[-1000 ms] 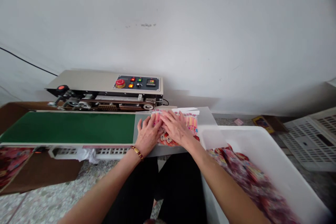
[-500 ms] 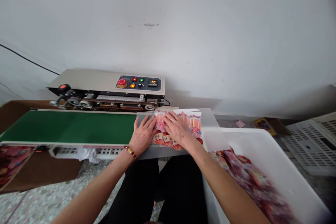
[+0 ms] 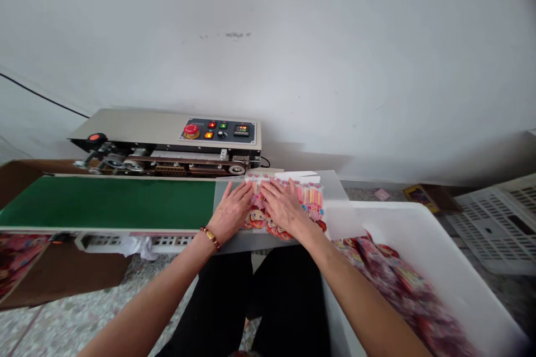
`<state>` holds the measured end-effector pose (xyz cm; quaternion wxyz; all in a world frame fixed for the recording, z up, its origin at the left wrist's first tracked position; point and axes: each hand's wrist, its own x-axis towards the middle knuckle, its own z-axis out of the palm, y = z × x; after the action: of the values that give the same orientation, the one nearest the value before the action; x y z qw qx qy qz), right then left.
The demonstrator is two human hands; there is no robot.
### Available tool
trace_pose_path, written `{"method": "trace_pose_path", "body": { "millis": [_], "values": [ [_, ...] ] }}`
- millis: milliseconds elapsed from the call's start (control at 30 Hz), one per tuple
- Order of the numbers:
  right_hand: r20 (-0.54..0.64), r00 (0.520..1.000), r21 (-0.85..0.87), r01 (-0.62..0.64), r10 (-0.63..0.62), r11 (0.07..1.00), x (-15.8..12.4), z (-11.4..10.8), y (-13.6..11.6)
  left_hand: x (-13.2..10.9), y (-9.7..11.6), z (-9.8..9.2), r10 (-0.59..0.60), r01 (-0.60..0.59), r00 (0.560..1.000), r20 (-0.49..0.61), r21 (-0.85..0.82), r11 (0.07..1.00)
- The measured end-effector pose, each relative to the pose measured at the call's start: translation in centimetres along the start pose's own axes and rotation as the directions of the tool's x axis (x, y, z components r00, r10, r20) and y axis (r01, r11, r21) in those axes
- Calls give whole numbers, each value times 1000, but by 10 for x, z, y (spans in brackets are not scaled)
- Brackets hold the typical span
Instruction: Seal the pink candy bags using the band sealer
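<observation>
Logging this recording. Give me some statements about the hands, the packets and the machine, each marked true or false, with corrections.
1. The right hand lies on the packets. True.
2. The left hand presses the red button. False: it is at the left end of the packets.
3. The packets under the right hand lie on the green belt. False: they are on the pale sheet to the right of it.
4. The white bin has packets in it. True.
5. The display is dark. False: it shows lit digits.
6. The red button is left of the display in the picture. True.
</observation>
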<state>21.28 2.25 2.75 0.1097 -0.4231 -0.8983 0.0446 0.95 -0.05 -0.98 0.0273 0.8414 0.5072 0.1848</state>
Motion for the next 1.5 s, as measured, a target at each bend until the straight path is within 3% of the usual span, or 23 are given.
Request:
{"method": "trace_pose_path", "body": {
  "millis": [167, 367, 567, 767, 1200, 1333, 1500],
  "values": [
    [-10, 1000, 15, -14, 14, 1000, 1, -4, 3, -4, -13, -9, -14, 14, 1000, -15, -49, 999],
    [-26, 998, 16, -55, 55, 998, 23, -9, -4, 4, -5, -17, -40, 38, 999, 21, 50, 998],
    [10, 987, -5, -162, 162, 987, 57, 4, -7, 3, -7, -15, 54, -56, 998, -45, -48, 997],
    [84, 971, -1, -224, 224, 974, 70, 3, -8, -2, -8, -9, 19, -25, 998, -66, -83, 996],
    [-4, 970, 92, -243, 244, 966, 62, 3, -2, -1, -11, -4, 55, -57, 997, -61, -27, 998],
    [-60, 974, 48, -214, 216, 976, 39, -12, 4, 7, -7, -4, 84, -86, 995, -48, -40, 995],
    [-26, 993, -34, -115, 114, 993, 0, -21, 7, 6, -10, -7, 23, -27, 997, -75, -48, 998]
  ]
}}
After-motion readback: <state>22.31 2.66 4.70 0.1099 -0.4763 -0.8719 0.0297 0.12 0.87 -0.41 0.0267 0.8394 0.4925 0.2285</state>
